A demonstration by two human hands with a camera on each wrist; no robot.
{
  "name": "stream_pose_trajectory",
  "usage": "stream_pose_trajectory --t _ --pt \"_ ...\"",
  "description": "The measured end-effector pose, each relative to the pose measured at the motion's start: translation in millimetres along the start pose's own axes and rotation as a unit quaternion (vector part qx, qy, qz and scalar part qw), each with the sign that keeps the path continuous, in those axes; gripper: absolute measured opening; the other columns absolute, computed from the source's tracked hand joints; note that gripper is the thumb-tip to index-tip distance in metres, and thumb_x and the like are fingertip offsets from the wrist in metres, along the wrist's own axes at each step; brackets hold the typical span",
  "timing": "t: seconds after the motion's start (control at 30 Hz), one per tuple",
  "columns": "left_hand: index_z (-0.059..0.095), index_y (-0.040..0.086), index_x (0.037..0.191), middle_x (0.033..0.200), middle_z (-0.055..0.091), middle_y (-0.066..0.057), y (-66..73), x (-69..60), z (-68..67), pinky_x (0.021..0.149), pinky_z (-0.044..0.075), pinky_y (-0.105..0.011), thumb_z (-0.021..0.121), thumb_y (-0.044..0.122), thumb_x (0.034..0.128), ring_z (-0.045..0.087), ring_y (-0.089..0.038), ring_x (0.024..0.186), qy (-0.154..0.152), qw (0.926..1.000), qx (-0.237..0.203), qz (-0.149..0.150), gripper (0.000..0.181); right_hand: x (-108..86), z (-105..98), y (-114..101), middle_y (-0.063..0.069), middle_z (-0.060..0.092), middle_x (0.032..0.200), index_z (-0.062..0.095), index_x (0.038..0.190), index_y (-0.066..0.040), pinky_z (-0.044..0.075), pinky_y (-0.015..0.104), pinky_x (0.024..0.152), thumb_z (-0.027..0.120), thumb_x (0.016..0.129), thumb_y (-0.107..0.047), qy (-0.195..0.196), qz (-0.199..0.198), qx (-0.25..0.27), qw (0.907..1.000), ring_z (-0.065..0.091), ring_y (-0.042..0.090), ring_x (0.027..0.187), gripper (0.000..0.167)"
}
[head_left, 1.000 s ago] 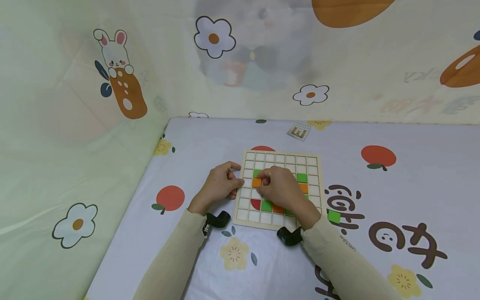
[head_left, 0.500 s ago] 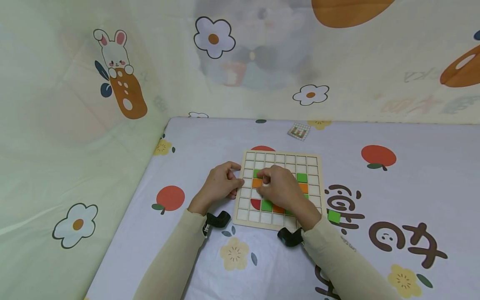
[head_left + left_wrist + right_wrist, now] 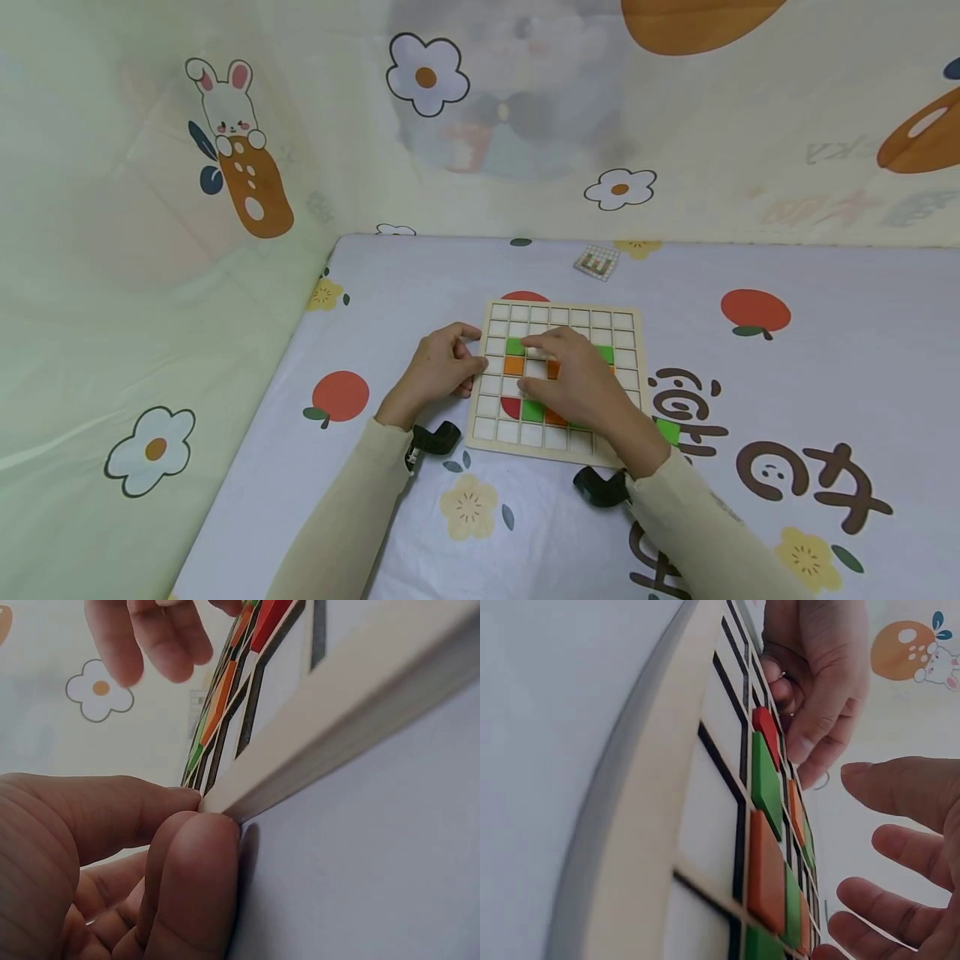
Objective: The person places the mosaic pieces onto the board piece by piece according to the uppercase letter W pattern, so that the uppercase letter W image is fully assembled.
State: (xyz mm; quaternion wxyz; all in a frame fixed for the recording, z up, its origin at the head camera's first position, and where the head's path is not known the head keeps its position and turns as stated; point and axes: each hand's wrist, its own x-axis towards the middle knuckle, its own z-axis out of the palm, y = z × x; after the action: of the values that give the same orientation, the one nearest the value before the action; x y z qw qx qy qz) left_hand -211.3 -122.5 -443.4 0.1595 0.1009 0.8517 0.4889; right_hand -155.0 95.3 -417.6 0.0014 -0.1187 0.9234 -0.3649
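A square wooden grid board (image 3: 525, 438) lies on the cloth, with green, orange and red tiles in some of its squares. My left hand (image 3: 438, 367) holds the board's left edge between thumb and finger, as the left wrist view shows. Over the middle of the board hovers my right hand (image 3: 577, 383), thumb and fingers spread, nothing between them. Just left of its fingertips sit a green tile (image 3: 515, 346) and an orange tile (image 3: 513, 366). Lower down is a red piece (image 3: 511, 407) with a rounded side, beside another green tile (image 3: 532, 411). My right hand covers several squares.
A loose green tile (image 3: 667, 431) rests on the cloth right of the board, partly behind my right forearm. A small card (image 3: 597, 262) with a coloured grid pattern lies beyond the board. A patterned cloth wall (image 3: 517, 200) rises at the back and left.
My right hand has opened its fingers and drawn slightly right, uncovering more of the green and orange tiles at the left and an orange one mid-board. My left hand stays put.
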Motion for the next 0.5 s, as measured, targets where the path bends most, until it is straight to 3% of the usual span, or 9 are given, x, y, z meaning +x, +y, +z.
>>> stream_pose_trajectory --t 0.2,0.5 --pt "0.057 0.006 0.129 0.074 0.062 -0.009 0.3 -0.1 0.6 0.05 0.057 -0.032 0.071 0.01 0.0903 0.062 -0.018 0.051 0.002 1.0 0.0 -0.001 0.042 -15.2 -13 6 0.013 0.05 0.143 0.055 0.141 -0.012 0.042 0.058 0.104 0.077 0.084 -0.031 0.002 0.003 -0.024 0.9997 0.047 0.035 0.13 0.064" --pt "0.057 0.006 0.129 0.074 0.061 -0.01 1.0 -0.5 0.9 0.05 0.057 -0.031 0.07 0.01 0.0903 0.062 -0.018 0.051 0.006 1.0 0.002 -0.001 0.041 -45.6 -37 26 0.021 0.036 0.153 0.049 0.146 -0.01 0.037 0.071 0.1 0.076 0.084 -0.031 0.005 0.053 -0.036 0.9979 0.035 0.046 0.138 0.071"
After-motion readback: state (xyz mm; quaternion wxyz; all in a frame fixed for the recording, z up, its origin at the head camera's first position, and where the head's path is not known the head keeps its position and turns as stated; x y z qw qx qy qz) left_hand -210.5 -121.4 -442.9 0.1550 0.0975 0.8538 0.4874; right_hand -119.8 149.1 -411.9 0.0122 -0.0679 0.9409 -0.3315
